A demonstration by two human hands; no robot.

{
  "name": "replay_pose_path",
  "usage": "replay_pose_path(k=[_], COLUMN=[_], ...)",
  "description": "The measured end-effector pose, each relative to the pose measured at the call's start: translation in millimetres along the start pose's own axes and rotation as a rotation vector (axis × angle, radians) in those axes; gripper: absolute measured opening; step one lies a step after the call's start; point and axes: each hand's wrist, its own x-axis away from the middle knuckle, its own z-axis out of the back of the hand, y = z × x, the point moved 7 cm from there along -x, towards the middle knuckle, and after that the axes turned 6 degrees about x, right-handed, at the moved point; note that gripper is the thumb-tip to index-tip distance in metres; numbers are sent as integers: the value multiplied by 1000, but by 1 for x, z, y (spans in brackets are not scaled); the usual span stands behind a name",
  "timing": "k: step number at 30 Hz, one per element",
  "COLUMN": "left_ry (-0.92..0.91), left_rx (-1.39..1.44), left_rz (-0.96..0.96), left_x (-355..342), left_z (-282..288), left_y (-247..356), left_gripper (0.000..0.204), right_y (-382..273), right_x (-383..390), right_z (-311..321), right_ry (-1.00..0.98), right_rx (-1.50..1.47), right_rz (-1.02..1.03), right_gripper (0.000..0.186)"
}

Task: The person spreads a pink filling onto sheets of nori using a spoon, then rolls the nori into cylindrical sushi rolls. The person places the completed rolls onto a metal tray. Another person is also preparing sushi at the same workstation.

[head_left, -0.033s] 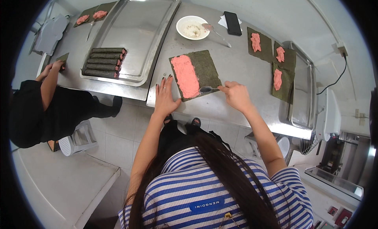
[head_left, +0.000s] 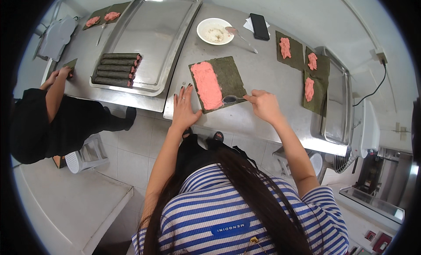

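Two hands work at one seaweed sheet (head_left: 227, 78) lying on the steel table (head_left: 263, 75), near its front edge. Pink paste (head_left: 207, 85) covers the sheet's left half. The left hand (head_left: 184, 109) lies flat with fingers spread, pressing the sheet's near-left corner. The right hand (head_left: 264, 105) is closed around a spoon (head_left: 231, 98), whose bowl rests on the sheet's near edge just beside the paste. Farther left, a tray (head_left: 171, 40) holds finished rolls (head_left: 115, 68). A white bowl (head_left: 214, 31) sits at the far side.
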Motion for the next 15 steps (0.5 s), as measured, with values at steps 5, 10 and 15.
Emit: replay_pose_path(k=[5, 10, 15], left_ry=[7, 27, 16], left_rx=[11, 26, 30], left_rz=[-2, -23, -18], left_x=[0, -5, -5], left_z=[0, 0, -2], left_y=[-1, -2, -4], left_gripper=[97, 98, 99], right_y=[24, 18, -4], right_x=[-26, -68, -58], right_z=[9, -19, -42], right_ry=[-134, -165, -205], right_rx=[-142, -203, -193], right_rz=[-124, -99, 20], right_gripper=[30, 29, 30])
